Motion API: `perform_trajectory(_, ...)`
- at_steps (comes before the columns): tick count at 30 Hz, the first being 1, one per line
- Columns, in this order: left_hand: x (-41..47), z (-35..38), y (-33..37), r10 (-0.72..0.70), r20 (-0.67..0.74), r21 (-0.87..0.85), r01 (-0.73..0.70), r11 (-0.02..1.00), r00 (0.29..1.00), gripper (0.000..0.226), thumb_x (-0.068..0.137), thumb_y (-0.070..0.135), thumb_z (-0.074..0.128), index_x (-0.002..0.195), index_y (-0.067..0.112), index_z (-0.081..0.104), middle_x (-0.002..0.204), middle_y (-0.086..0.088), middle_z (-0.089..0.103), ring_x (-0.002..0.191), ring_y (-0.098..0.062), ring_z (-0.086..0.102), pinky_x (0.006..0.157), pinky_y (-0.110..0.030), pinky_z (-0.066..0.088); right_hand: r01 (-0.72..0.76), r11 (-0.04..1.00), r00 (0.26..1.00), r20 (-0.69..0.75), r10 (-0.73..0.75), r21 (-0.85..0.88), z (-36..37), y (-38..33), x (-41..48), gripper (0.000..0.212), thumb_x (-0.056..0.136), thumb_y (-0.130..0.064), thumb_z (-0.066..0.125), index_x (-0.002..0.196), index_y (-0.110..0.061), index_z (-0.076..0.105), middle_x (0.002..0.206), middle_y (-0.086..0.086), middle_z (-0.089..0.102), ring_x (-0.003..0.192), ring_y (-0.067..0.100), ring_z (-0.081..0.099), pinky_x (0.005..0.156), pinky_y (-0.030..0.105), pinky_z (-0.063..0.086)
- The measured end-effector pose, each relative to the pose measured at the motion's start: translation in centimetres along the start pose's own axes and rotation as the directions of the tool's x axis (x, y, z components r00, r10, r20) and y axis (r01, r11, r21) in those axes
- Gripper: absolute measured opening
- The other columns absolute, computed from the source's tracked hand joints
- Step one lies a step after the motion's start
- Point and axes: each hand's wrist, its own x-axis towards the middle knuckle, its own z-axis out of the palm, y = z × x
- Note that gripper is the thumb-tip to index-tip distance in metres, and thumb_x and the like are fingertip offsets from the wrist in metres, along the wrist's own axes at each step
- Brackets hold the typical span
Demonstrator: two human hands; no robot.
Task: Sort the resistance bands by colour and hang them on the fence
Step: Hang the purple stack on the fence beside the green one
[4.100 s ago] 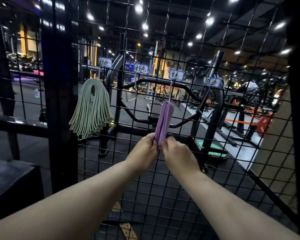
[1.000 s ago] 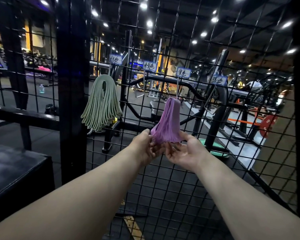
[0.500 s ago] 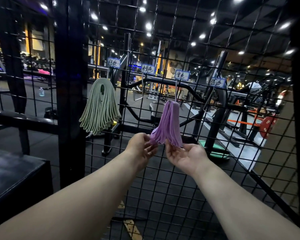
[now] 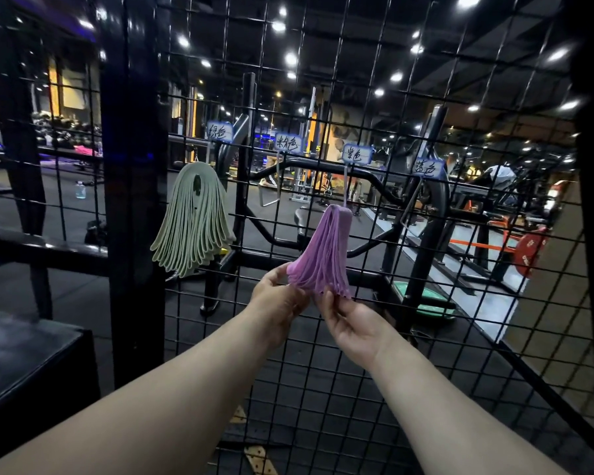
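2 of 4 labelled hooks are filled: green bands hang on the wire fence, and purple bands hang nearby, their lower ends pinched by the left hand and right hand. The pink-label hook and blue-label hook are bare, so roughly half seems left.

Single view, head-worn, wide-angle: faces forward and slightly downward, set close up to the wire fence ahead.
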Motion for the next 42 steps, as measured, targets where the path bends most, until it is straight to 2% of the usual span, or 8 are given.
perform_trajectory(6,0.3,-0.1,-0.6,0.042,0.021,0.018,-0.043,0.999,0.999,0.048,0.082,-0.021,0.056,0.113,0.015,0.059,0.094,-0.015,0.071,0.076,-0.021,0.067,0.065,-0.027,0.055,-0.012,1.000,0.998,0.060,0.013,-0.026,-0.4,0.2,0.3,0.023,0.087,0.004,0.052,0.107,0.013,0.060,0.097,0.025,0.067,0.071,0.022,0.070,0.055,0.024,0.059)
perform_trajectory(16,1.1,-0.4,-1.3,0.067,0.043,0.020,-0.068,0.997,0.997,0.029,0.083,-0.008,0.069,0.108,0.006,0.065,0.092,-0.012,0.073,0.083,-0.022,0.065,0.068,-0.029,0.050,-0.034,0.990,0.999,0.014,0.036,-0.138,-0.4,0.1,0.3,0.022,0.103,-0.010,0.043,0.097,0.000,0.061,0.071,0.008,0.065,0.049,0.011,0.061,0.038,0.016,0.044)
perform_trajectory(22,1.1,-0.3,-1.4,0.112,0.027,0.104,-0.115,0.988,0.993,0.042,0.077,-0.023,0.065,0.109,0.005,0.064,0.101,-0.018,0.073,0.092,-0.026,0.071,0.081,-0.034,0.058,-0.015,0.980,1.000,0.002,0.015,-0.197,-1.2,0.2,0.8,0.019,0.103,-0.008,0.043,0.105,0.000,0.060,0.080,0.009,0.064,0.052,0.009,0.060,0.041,0.019,0.045)
perform_trajectory(26,1.1,-0.1,-1.4,0.141,-0.044,0.128,-0.135,0.983,0.989,0.039,0.076,-0.020,0.069,0.107,0.004,0.064,0.105,-0.020,0.072,0.101,-0.031,0.070,0.094,-0.043,0.056,0.009,0.970,1.000,-0.013,-0.013,-0.242,-1.2,0.4,0.4,0.017,0.101,-0.009,0.048,0.096,-0.003,0.062,0.074,0.007,0.068,0.064,0.012,0.064,0.048,0.019,0.049)
perform_trajectory(29,1.3,-0.1,-1.5,0.148,-0.064,0.137,-0.138,0.981,0.987,0.030,0.079,-0.011,0.072,0.103,0.007,0.065,0.102,-0.017,0.073,0.094,-0.026,0.070,0.091,-0.040,0.056,0.008,0.968,1.000,0.000,-0.008,-0.251,-1.3,0.5,0.3,0.016,0.101,-0.008,0.048,0.098,-0.002,0.062,0.082,0.011,0.072,0.069,0.018,0.072,0.056,0.022,0.055)
perform_trajectory(34,1.5,-0.2,-1.7,0.142,-0.088,0.158,-0.127,0.979,0.986,0.019,0.084,-0.002,0.073,0.096,0.009,0.064,0.087,-0.011,0.069,0.078,-0.022,0.063,0.076,-0.036,0.054,0.011,0.979,1.000,0.002,-0.011,-0.203,-1.0,0.6,0.4,0.016,0.102,-0.005,0.044,0.097,0.001,0.059,0.079,0.014,0.072,0.070,0.020,0.073,0.051,0.021,0.055)
perform_trajectory(39,1.1,-0.3,-1.7,0.134,-0.082,0.278,-0.106,0.955,0.988,0.025,0.081,0.001,0.074,0.097,0.017,0.063,0.086,-0.004,0.069,0.071,-0.015,0.062,0.061,-0.026,0.051,0.002,0.987,1.000,0.010,0.000,-0.159,-0.8,0.6,0.3,0.019,0.103,-0.003,0.040,0.098,0.004,0.057,0.076,0.017,0.071,0.069,0.021,0.071,0.055,0.024,0.058)
perform_trajectory(42,1.4,0.0,-1.3,0.171,-0.145,0.439,-0.091,0.894,0.975,0.039,0.064,0.023,0.073,0.099,0.034,0.062,0.099,-0.004,0.071,0.093,-0.020,0.066,0.080,-0.039,0.057,0.010,0.981,1.000,-0.005,-0.011,-0.192,-0.7,0.4,0.1,0.020,0.102,-0.004,0.041,0.098,0.003,0.060,0.076,0.016,0.069,0.076,0.020,0.062,0.053,0.024,0.057)
